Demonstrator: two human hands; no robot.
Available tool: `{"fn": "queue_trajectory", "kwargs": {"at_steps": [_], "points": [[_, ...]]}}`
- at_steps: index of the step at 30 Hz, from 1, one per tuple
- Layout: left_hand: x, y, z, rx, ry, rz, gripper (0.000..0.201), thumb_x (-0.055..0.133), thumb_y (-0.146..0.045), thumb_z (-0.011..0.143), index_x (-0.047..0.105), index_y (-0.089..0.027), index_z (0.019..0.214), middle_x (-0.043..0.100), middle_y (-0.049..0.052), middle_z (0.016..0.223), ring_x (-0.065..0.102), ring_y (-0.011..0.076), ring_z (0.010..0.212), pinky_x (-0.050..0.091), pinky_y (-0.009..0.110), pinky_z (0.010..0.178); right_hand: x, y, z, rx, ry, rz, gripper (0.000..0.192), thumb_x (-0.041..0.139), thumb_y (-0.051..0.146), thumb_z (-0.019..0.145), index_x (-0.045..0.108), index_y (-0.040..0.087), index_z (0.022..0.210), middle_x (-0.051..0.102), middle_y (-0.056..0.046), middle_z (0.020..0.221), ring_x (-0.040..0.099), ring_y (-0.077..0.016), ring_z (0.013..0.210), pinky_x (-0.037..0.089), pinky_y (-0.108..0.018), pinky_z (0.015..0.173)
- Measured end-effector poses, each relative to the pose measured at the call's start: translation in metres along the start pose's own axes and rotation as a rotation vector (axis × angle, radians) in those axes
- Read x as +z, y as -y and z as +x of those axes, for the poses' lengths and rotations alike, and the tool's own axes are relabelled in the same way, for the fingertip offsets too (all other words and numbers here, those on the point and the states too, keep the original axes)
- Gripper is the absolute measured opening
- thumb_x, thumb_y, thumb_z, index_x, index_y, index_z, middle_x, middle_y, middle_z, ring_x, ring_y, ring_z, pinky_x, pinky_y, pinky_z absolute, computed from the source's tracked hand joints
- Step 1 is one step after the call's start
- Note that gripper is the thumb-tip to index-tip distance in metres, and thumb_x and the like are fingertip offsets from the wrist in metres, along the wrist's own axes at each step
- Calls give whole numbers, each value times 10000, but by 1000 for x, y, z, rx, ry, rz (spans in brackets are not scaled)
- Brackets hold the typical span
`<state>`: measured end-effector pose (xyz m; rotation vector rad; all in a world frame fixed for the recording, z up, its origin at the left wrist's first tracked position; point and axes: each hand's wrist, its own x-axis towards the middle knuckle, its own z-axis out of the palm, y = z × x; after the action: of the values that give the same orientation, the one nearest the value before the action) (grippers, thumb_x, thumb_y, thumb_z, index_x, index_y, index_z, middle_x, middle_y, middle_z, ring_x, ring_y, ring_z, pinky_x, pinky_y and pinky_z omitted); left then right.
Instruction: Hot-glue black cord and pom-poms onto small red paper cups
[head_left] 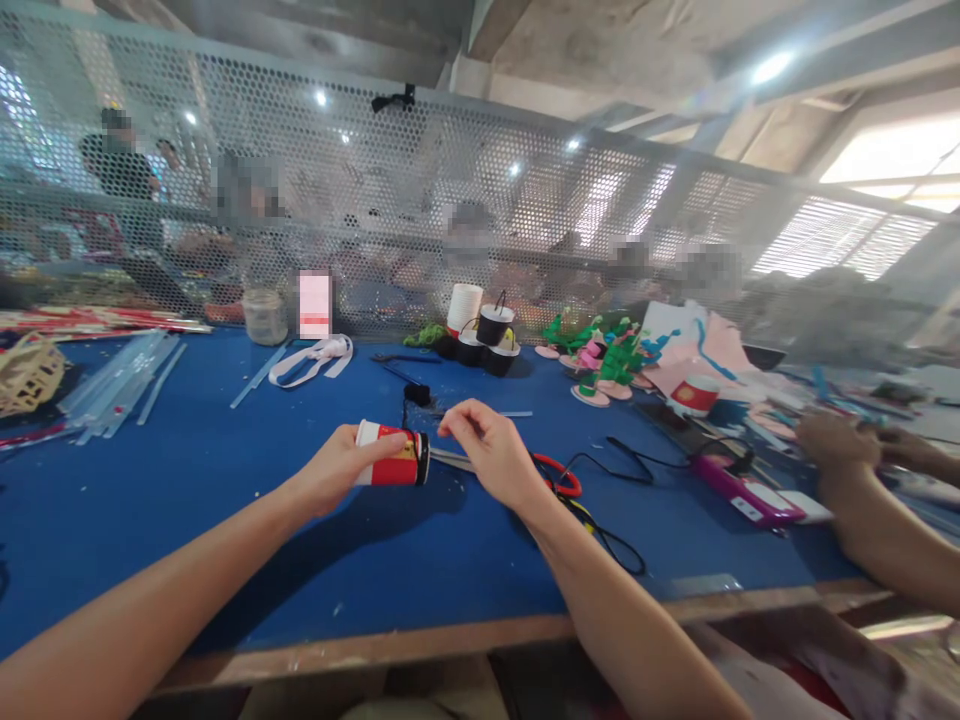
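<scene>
My left hand point(346, 462) is wrapped round a red and white paper cup point(386, 470), tipped on its side with its dark end facing right. A thin black strand lies across the cup near that end. Just right of the cup, my right hand point(487, 450) is closed in a pinch; anything between its fingertips is too small to make out. Scissors point(556, 472) with red handles lie beneath and behind my right hand, blades toward the cup. Beyond the cup lies a small black bundle of yarn point(418, 396).
Black cups point(495, 325) and stacked white cups point(465, 305) stand at the back. Green and pink crafts point(611, 360) sit to their right. Clear strips point(124, 385) lie at left. A purple glue gun point(742, 490) and another person's hands point(836, 440) are at right. Mesh point(390, 200) borders the table.
</scene>
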<state>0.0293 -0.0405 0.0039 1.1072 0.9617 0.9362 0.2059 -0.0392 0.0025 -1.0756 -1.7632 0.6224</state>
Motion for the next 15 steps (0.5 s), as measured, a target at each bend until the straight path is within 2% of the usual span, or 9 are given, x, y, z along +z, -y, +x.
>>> {"fn": "queue_trajectory", "kwargs": {"at_steps": [2,7,11,15], "points": [[0,3,0,27,0,47,254,720,-350,573,668,-114,652,626,3,534,508,90,482,382,206,505,-1,1,0,-27,-22,-50,226,397,300,842,562,149,808,637,-64,815,579,-153,787,429,-278,744],[0,6,0,72,4,139,280,704,-375,577,660,-109,651,622,11,554,504,104,504,368,222,516,6,3,-4,-105,121,-57,299,351,310,872,535,152,1047,614,-108,1056,546,-172,1006,399,-334,887],[0,8,1,124,4,194,276,686,-384,593,662,-116,659,611,1,547,496,102,502,351,216,507,13,9,-11,-197,188,19,321,326,299,884,513,147,1095,571,-113,1140,506,-157,1080,383,-325,933],[2,10,1,162,5,215,274,666,-384,609,663,-121,682,599,-8,548,483,97,500,333,210,492,15,16,-15,-186,241,81,333,302,296,893,495,156,1126,566,-97,1161,508,-136,1086,375,-305,948]]}}
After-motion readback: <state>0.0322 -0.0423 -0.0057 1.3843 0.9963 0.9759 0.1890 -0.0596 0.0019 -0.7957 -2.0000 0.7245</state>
